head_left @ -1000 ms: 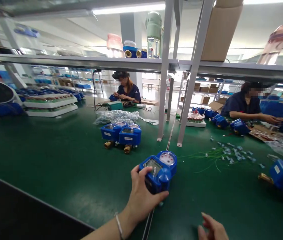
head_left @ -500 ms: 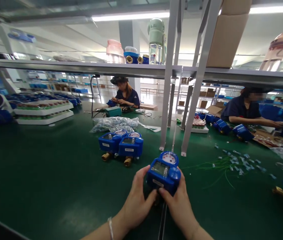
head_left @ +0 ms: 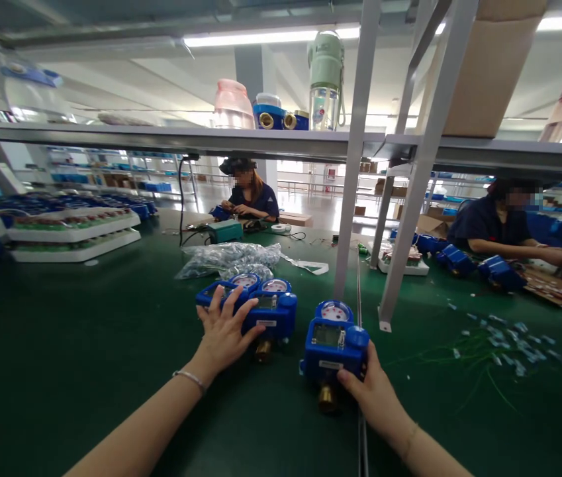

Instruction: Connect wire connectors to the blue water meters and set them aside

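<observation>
Shifted leftward off the near water meter (head_left: 327, 352), which both hands held 0.5 s ago, my left hand (head_left: 221, 338) now lies over a pair of blue meters on the green desk (head_left: 87, 358), while my right hand (head_left: 376, 394) stays at its first hold. My left fingers are spread across the left meter of the pair (head_left: 205, 293), the thumb reaching to the front of the right meter of the pair (head_left: 281, 319); whether they press or only rest, I cannot tell. My right fingers are closed on the near water meter's right side, thumb at the front, just below the white label.

The near water meter sits between my hands, directly left of the right one, which is nearer, and to the right of the pair, apart from it and slightly closer to me. Its long axis runs away from me, brass fitting (head_left: 327, 399) pointing my way, round dial (head_left: 334, 311) at the far end. The 2 paired meters stand side by side, dials also away from me; the left one's fitting is hidden behind my hand. Crumpled plastic bags (head_left: 231, 257) lie just beyond them, with green wires (head_left: 502, 351) spread well to the right.
</observation>
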A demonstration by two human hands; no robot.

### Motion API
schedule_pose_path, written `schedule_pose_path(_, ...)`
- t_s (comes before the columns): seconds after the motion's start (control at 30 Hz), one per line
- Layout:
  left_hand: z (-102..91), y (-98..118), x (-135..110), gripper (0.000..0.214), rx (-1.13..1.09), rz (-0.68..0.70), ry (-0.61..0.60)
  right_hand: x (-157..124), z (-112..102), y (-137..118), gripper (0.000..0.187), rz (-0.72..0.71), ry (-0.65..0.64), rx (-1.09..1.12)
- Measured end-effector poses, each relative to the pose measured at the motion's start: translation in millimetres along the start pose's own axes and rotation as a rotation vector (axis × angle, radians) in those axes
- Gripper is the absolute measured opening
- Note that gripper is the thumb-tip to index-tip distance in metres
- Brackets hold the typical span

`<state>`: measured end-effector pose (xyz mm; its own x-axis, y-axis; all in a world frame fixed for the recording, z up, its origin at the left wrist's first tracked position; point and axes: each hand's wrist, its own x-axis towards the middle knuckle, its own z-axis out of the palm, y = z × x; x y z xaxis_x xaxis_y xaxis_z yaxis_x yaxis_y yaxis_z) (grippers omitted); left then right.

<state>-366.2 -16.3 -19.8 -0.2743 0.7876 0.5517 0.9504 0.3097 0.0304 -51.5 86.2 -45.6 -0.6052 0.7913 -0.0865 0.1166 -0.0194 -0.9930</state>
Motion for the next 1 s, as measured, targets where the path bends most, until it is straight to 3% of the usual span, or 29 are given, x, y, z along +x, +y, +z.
schedule_pose_path(0.17,5.4,-25.0,-1.2,0.041,0.007,0.056,0.014,26.8,5.7,-3.5,0.083,-0.008,-0.063,-0.038)
schedule_pose_path(0.33,8.7,-32.5,-2.5,0.042,-0.034,0.071,0.069,44.5,19.1,-3.6,0.084,0.002,-0.037,-0.048)
schedule_pose_path(0.4,10.9,-36.4,-2.5,0.056,-0.063,0.053,0.116,48.8,24.6,-3.6,0.084,0.007,-0.028,-0.037)
schedule_pose_path(0.47,13.1,-43.0,-1.7,0.082,-0.09,-0.001,0.164,52.1,28.9,-2.6,0.084,0.011,-0.008,-0.041)
schedule_pose_path(0.57,14.3,-55.6,0.2,0.108,-0.133,-0.101,0.141,56.1,32.8,1.2,0.086,0.038,0.02,-0.059)
schedule_pose_path(0.73,9.6,-66.3,1.1,0.086,-0.127,-0.147,0.059,59.1,33.7,4.2,0.083,-0.003,0.031,-0.055)
schedule_pose_path(0.9,8.0,-57.0,0.1,0.076,-0.099,-0.16,0.066,59.8,31.6,-0.8,0.083,0.033,0.011,-0.029)
schedule_pose_path(1.0,11.4,-52.8,-1.4,0.074,-0.095,-0.181,0.06,62.9,31.7,1.9,0.083,-0.015,0.002,0.021)
